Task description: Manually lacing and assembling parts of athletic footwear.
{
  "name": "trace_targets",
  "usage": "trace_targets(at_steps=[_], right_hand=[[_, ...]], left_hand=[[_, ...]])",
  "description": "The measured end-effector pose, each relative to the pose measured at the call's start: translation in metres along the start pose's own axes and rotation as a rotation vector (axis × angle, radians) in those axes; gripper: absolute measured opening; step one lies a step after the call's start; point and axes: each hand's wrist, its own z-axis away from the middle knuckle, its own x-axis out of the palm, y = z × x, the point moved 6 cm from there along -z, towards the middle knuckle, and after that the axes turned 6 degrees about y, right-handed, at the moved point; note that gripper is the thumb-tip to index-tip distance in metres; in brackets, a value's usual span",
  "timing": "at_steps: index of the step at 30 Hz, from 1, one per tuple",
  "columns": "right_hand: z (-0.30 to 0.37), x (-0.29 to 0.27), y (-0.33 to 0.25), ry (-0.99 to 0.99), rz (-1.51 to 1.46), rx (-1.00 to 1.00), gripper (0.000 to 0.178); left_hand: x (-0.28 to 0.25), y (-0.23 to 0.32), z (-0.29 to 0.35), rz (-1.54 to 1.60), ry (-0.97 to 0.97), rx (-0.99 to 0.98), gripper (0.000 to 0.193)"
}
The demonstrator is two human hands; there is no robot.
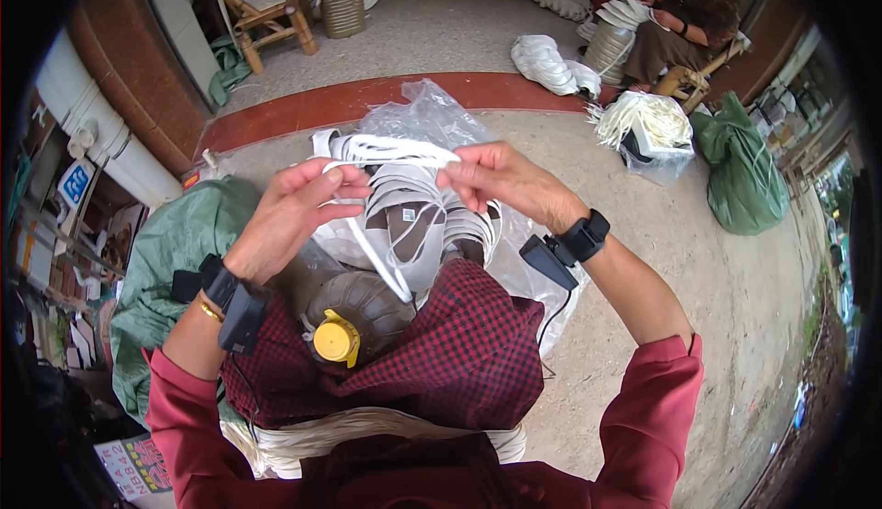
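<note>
Rough grey concrete (661, 233) covers most of the place, and a curved dark-red band (276, 121) crosses it farther away. At the upper right I see a co-worker (703, 13), who sits with white material in the hands. To the left of the person near me lies a big green sack (170, 270); another tied sack (749, 174), also green, stands on the right. Red-and-black checked cloth (487, 344) covers the lap, and beside it a large plastic jug (367, 302) is tilted toward the body. Beyond the jug is a bundle of white strips (395, 149).

Both hands are raised in front of this bundle. The left hand (308, 201) pinches a white strip (404, 163) with its other fingers loosely spread; the right hand (501, 178) pinches the same strip, which stretches between them. Under the left hand hangs a narrow white loop (378, 265). Smallest is the jug's yellow cap (336, 338).
</note>
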Motion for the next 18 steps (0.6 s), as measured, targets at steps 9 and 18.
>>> trace_targets(at_steps=[9,18], right_hand=[[-0.039,-0.028,-0.01,0.092,0.085,-0.11,0.035],[-0.024,-0.004,-0.02,-0.088,0.074,-0.184,0.04]], left_hand=[[-0.014,-0.002,-0.019,-0.099,0.087,-0.026,0.035],[0.014,-0.041,-0.032,-0.078,-0.025,-0.199,0.028]])
